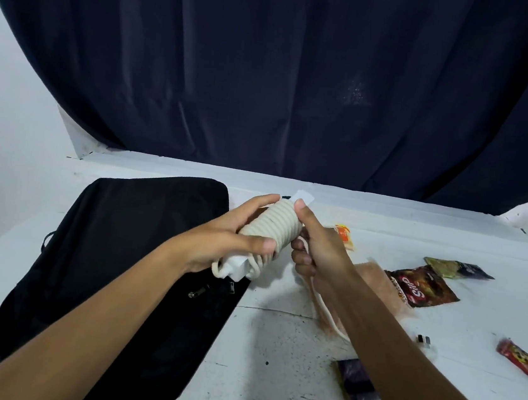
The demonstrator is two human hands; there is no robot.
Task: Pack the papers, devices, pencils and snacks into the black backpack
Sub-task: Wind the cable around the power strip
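Fingers [257, 205] above white table [272, 348], dark curtain [271, 69]

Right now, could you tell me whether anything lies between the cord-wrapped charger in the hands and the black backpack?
Nothing visible does: both hands hold the charger right above the black backpack edge, though no open compartment shows.

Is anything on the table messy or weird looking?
A little. The snack packets lie scattered at odd angles on the right of the white table, which is speckled with dark marks. A loose end of the white cable dangles below the right hand; the left hand holds the coiled part. Nothing looks spilled or broken.
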